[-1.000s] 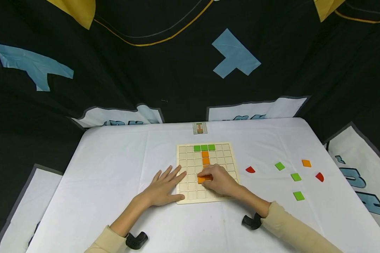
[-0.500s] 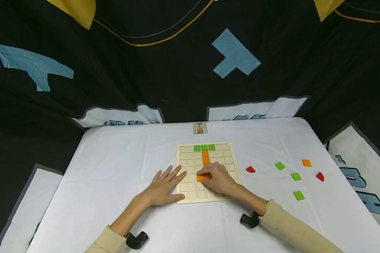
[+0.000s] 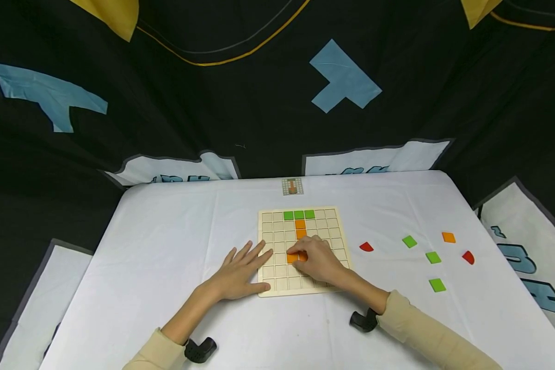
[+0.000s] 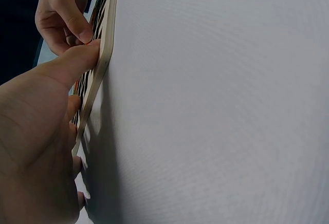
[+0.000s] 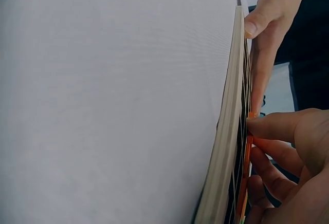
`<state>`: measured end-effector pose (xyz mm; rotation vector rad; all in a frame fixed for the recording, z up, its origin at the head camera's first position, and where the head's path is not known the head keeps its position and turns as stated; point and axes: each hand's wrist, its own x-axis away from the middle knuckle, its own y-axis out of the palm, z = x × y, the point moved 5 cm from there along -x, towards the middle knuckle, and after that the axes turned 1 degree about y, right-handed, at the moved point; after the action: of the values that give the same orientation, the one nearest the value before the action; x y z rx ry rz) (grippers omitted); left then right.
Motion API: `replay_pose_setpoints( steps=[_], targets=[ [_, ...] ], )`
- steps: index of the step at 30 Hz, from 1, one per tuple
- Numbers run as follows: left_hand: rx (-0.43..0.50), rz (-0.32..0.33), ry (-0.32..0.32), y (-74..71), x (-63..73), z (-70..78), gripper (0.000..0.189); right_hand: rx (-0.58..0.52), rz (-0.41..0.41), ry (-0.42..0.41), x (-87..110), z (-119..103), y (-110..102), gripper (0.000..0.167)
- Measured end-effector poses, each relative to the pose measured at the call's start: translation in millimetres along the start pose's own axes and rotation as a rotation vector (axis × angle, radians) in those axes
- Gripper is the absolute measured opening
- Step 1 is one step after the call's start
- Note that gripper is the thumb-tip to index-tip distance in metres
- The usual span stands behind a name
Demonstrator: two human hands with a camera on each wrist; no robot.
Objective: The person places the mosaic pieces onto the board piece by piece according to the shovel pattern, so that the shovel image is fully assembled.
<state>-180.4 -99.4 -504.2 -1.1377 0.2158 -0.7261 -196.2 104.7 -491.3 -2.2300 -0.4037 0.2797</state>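
Observation:
A wooden grid board (image 3: 277, 285) lies on the white table. My left hand (image 3: 235, 277) is spread flat, its fingertips over the board's left side and the thumb on the near left corner. My right hand (image 3: 322, 262) reaches over the board's middle, thumb and index finger pinching an orange square tile (image 3: 292, 258) at a cell. Another orange tile (image 3: 302, 256) shows right beside it, partly under the fingers. Beyond, an orange column (image 3: 300, 229) runs up to a row of green tiles (image 3: 299, 215) near the far edge. The right hand hides some cells.
Right of the board lie a red quarter-round piece (image 3: 366, 247), another red piece (image 3: 468, 257), an orange tile (image 3: 448, 237) and loose green tiles, one being the nearest green tile (image 3: 437, 285). A small pattern card (image 3: 292, 186) lies beyond the board at the table's far edge.
My right hand has shifted slightly away from me and left with the orange tile, which now lines up closely beside the other orange tile. The left hand stays in place.

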Motion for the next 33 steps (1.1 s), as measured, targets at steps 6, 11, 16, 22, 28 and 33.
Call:
replay_pose_setpoints(
  steps=[6,11,16,22,28,33],
  targets=[
    [-0.005,0.002,0.002,-0.6,-0.1,0.6,0.08,0.009,-0.003,0.017,-1.6,1.4,-0.2,0.028],
    [-0.005,-0.001,-0.002,-0.6,-0.1,0.7,0.08,0.012,-0.018,0.025,-2.4,1.2,-0.7,0.027],
    [-0.003,0.002,0.003,-1.0,-0.3,1.4,0.079,-0.001,-0.019,0.028,-2.6,0.2,-2.0,0.025],
    [-0.004,0.002,0.002,-0.4,-0.2,1.2,0.079,0.006,-0.018,0.036,-4.6,0.8,-1.6,0.024],
    [-0.002,0.003,0.004,0.1,-0.1,-0.2,0.079,0.02,-0.022,0.037,-7.7,2.1,0.2,0.023],
    [-0.004,0.004,0.004,0.6,-0.2,-1.1,0.079,0.023,-0.022,0.031,-8.2,2.1,-0.3,0.021]
  ],
)
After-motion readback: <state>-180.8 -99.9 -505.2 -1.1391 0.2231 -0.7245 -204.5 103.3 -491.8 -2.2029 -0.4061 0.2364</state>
